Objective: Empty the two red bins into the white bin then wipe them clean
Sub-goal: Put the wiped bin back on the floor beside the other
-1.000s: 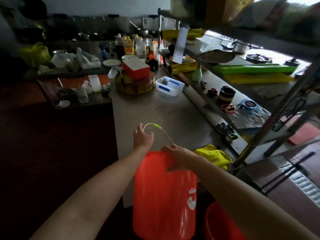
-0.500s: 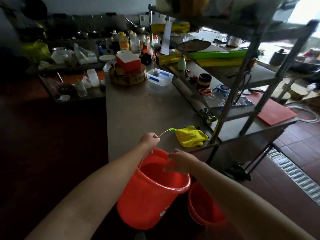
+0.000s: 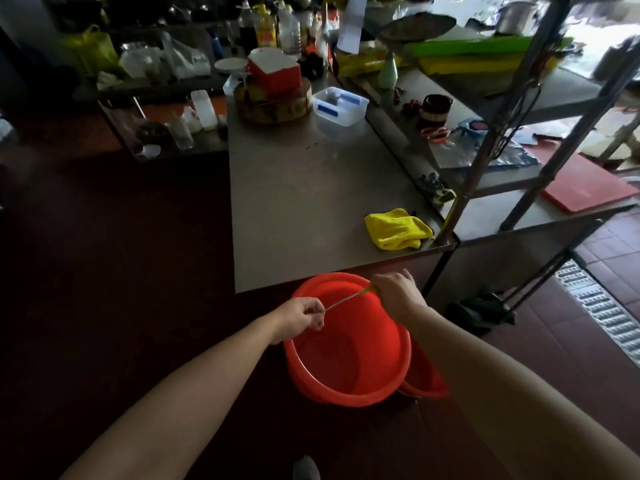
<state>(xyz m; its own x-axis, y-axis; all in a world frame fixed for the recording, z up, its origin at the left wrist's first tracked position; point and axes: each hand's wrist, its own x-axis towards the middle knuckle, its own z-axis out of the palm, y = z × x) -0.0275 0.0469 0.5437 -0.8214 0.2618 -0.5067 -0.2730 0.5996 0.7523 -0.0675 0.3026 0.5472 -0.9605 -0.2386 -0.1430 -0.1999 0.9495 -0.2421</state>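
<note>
No legible text or labels.

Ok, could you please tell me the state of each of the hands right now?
Left hand: closed, pinching the wire handle of the red bin.
Right hand: closed, gripping the same handle's green end.

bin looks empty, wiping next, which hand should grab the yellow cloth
Likely the right hand: it is nearer the yellow cloth on the table; the left hand pinches the bin handle farther away.

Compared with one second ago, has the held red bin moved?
Yes. The bin came down: it overlapped the table top, now it hangs below the near edge.
</note>
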